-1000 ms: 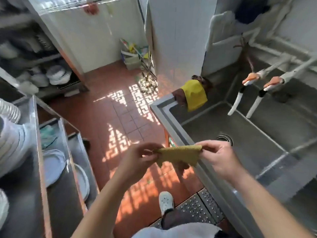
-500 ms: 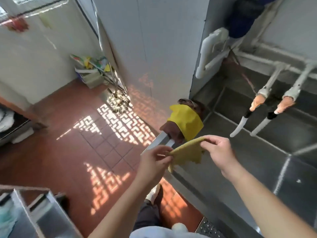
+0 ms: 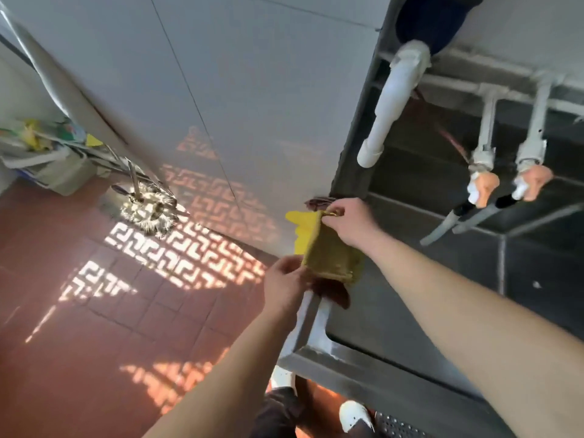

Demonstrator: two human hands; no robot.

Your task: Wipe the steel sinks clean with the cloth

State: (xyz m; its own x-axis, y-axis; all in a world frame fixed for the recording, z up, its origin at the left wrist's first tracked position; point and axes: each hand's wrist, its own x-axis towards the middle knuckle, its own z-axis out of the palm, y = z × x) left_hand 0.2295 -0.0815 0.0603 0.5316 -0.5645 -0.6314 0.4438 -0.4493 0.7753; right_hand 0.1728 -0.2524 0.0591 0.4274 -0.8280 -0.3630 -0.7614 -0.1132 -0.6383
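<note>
A yellow rag (image 3: 301,227) hangs on the sink's (image 3: 395,314) left rim, at the far corner, with a dark brown rag (image 3: 331,294) draped on the same rim just nearer. A white pipe (image 3: 390,102) slants down over the far left of the basin, and two taps (image 3: 482,188) with orange handles hang over the middle, their spouts pointing down and left. To the left, a mop (image 3: 143,207) lies on the red tile floor (image 3: 94,343) against the grey wall (image 3: 237,105), and a bin (image 3: 60,172) of clutter stands far left.

Both forearms reach in from the near edge toward the rim corner. The left hand (image 3: 284,284) pinches the near left corner of the cloth (image 3: 330,257), fingers curled on it. The right hand (image 3: 349,224) pinches the far top edge, knuckles up. The olive cloth is stretched between them, held in the air over the rim, in front of the yellow rag and above the brown one; whether it touches either cannot be told.

The basin floor to the right lies open below the taps. The near rim runs rightward, with white shoes (image 3: 355,415) beneath it.
</note>
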